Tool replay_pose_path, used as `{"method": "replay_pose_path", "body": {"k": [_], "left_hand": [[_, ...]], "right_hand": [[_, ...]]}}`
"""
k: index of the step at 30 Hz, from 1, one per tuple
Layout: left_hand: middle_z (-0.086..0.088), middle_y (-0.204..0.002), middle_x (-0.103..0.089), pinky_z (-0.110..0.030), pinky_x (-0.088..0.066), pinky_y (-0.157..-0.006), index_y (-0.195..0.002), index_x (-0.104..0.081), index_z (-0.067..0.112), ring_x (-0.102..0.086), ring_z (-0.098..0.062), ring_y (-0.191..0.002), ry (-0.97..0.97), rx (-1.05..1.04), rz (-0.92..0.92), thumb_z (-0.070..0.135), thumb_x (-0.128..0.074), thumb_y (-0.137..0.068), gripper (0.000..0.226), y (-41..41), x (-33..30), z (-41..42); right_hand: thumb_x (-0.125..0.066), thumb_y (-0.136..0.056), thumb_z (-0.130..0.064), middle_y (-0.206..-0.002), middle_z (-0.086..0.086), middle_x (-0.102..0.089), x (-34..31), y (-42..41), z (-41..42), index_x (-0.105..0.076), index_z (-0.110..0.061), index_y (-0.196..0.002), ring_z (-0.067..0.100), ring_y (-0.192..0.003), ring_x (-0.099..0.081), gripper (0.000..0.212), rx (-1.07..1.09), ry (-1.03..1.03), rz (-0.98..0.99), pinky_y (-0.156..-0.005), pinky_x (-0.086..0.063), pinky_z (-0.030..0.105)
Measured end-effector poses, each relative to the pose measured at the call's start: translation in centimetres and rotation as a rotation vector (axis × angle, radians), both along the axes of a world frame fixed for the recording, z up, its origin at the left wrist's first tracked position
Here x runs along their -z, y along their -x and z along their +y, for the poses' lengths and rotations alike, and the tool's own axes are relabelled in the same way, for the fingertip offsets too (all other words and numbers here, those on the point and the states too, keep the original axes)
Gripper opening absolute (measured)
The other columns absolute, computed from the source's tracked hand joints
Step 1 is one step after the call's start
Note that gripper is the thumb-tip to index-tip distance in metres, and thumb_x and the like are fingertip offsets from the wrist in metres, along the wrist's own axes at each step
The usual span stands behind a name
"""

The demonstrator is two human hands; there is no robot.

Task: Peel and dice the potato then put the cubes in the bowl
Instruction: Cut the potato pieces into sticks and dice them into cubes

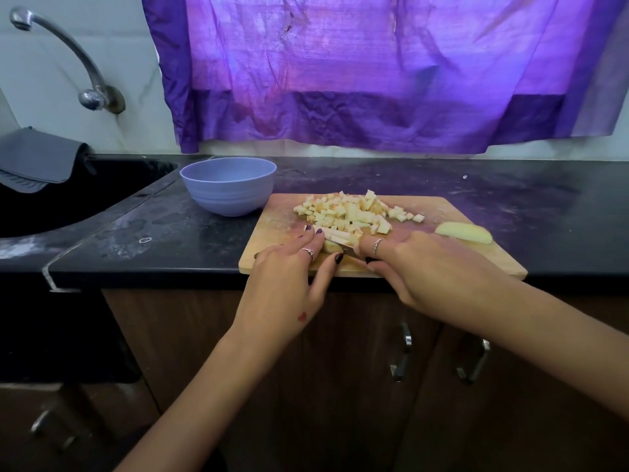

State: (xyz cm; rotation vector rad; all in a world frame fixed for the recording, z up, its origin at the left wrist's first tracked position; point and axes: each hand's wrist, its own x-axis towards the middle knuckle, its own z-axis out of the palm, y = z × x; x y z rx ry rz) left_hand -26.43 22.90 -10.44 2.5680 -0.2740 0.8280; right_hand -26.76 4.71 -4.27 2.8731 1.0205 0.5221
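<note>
**Dicing on the board, bowl waiting beside it**

Your left hand (289, 267) presses fingertips down on a bundle of potato strips (335, 235) at the near side of the wooden cutting board (272, 229). Your right hand (418, 267) is clenched around the knife (345, 249), blade across those strips, just beside your left fingers. A heap of potato cubes (354, 211) sits mid-board, and a peeled potato wedge (464, 232) lies off to the right edge. The lilac bowl (228, 185) stands on the black counter (170, 229), touching the board's far-left corner.
</note>
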Motion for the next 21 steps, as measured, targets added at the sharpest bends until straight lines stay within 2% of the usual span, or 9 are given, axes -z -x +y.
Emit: {"method": "replay_pose_path", "body": {"k": [3, 6, 9, 10, 11, 12, 14, 18, 21], "left_hand": [[-0.007, -0.136, -0.055, -0.044, -0.044, -0.103, -0.131, -0.058, 0.011, -0.052, -0.016, -0.126, 0.013, 0.012, -0.009, 0.051, -0.034, -0.091, 0.062, 0.0, 0.2, -0.1], [-0.005, -0.135, -0.056, -0.043, -0.044, -0.104, -0.131, -0.058, 0.012, -0.053, -0.014, -0.126, 0.024, 0.004, -0.009, 0.046, -0.042, -0.091, 0.054, 0.1, 0.1, -0.2], [-0.002, -0.136, -0.056, -0.039, -0.042, -0.105, -0.131, -0.059, 0.015, -0.053, -0.012, -0.124, 0.002, -0.009, -0.016, 0.045, -0.042, -0.092, 0.052, 0.2, 0.1, -0.2], [-0.001, -0.136, -0.055, -0.034, -0.038, -0.107, -0.131, -0.058, 0.016, -0.053, -0.01, -0.125, -0.007, -0.012, -0.017, 0.045, -0.043, -0.094, 0.05, 0.2, 0.2, -0.1], [0.001, -0.137, -0.055, -0.03, -0.033, -0.107, -0.132, -0.057, 0.017, -0.052, -0.009, -0.125, -0.014, -0.019, -0.014, 0.044, -0.044, -0.096, 0.048, 0.2, 0.2, -0.1], [0.002, -0.138, -0.054, -0.026, -0.028, -0.105, -0.134, -0.056, 0.017, -0.051, -0.008, -0.126, -0.018, -0.027, -0.01, 0.042, -0.046, -0.097, 0.045, 0.2, 0.3, 0.0], [0.003, -0.139, -0.053, -0.023, -0.023, -0.103, -0.134, -0.055, 0.018, -0.05, -0.007, -0.126, -0.023, -0.043, -0.008, 0.042, -0.045, -0.098, 0.045, 0.2, 0.4, -0.1], [0.003, -0.137, -0.056, -0.023, -0.024, -0.101, -0.133, -0.056, 0.019, -0.052, -0.007, -0.123, -0.026, -0.055, -0.006, 0.046, -0.036, -0.095, 0.052, 0.4, 0.5, -0.3], [0.003, -0.136, -0.057, -0.022, -0.022, -0.102, -0.135, -0.054, 0.02, -0.052, -0.008, -0.122, -0.026, -0.071, -0.001, 0.044, -0.039, -0.099, 0.046, 0.5, 0.5, -0.3]], "right_hand": [[-0.043, -0.099, -0.028, -0.1, -0.001, -0.061, 0.2, -0.4, 0.0, -0.038, -0.042, -0.125, 0.021, -0.092, -0.06, 0.03, 0.01, 0.009, -0.083, -0.067, -0.053, 0.036], [-0.049, -0.098, -0.03, -0.102, -0.005, -0.063, 0.3, -0.3, -0.2, -0.034, -0.044, -0.134, 0.016, -0.086, -0.059, 0.041, 0.039, 0.088, -0.137, -0.057, -0.044, 0.027], [-0.076, -0.079, -0.029, -0.08, -0.006, -0.067, 0.0, 0.1, -1.0, -0.057, -0.047, -0.118, 0.015, -0.06, -0.057, 0.046, 0.051, 0.055, -0.172, -0.043, -0.036, 0.023], [-0.075, -0.079, -0.032, -0.081, -0.008, -0.067, -0.1, 0.3, -1.3, -0.06, -0.046, -0.112, 0.014, -0.063, -0.06, 0.039, 0.053, 0.014, -0.148, -0.045, -0.042, 0.025], [-0.065, -0.086, -0.037, -0.089, -0.011, -0.067, -0.1, 0.4, -1.7, -0.056, -0.046, -0.114, 0.013, -0.075, -0.063, 0.031, 0.053, -0.044, -0.092, -0.055, -0.05, 0.03], [-0.054, -0.091, -0.04, -0.095, -0.015, -0.064, -0.1, 0.5, -2.0, -0.052, -0.047, -0.117, 0.012, -0.087, -0.061, 0.027, 0.068, -0.115, 0.022, -0.067, -0.053, 0.033], [-0.05, -0.092, -0.042, -0.089, -0.022, -0.056, 0.0, 0.6, -2.7, -0.054, -0.046, -0.117, 0.008, -0.091, -0.056, 0.026, 0.073, -0.228, 0.147, -0.077, -0.05, 0.033], [-0.054, -0.09, -0.042, -0.084, -0.014, -0.059, -0.2, 1.5, -3.0, -0.062, -0.039, -0.113, 0.003, -0.077, -0.055, 0.025, 0.114, -0.322, 0.208, -0.071, -0.05, 0.027], [-0.058, -0.089, -0.037, -0.076, -0.021, -0.054, -0.3, 2.0, -2.6, -0.061, -0.043, -0.113, -0.006, -0.075, -0.053, 0.024, 0.118, -0.39, 0.205, -0.068, -0.044, 0.014]]}}
